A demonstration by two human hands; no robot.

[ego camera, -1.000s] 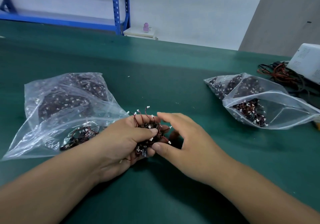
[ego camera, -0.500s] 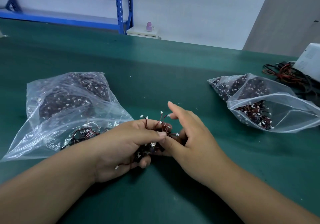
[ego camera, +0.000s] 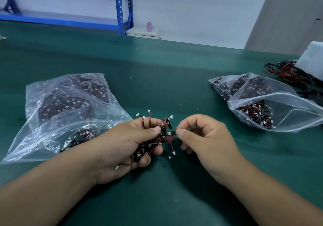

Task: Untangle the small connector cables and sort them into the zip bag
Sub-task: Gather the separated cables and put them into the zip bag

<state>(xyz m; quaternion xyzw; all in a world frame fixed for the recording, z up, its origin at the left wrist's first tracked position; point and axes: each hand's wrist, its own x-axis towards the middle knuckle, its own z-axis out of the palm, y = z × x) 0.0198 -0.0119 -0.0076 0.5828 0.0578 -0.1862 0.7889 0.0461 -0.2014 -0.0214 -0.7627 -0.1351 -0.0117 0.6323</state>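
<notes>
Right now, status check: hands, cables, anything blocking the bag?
Left grip holds the cable bundle. Right grip pinches one cable end, not yet free. Right zip bag open, nothing in the way.

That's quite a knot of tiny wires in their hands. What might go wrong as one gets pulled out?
The right hand pinches one piece while the left hand grips the tangle; a hard tug might strain thin wires or pop off a white plug. Loose ends dangle under the left hand and could drop onto the green table. The mouth of the right bag gapes, so a bump might spill it.
</notes>
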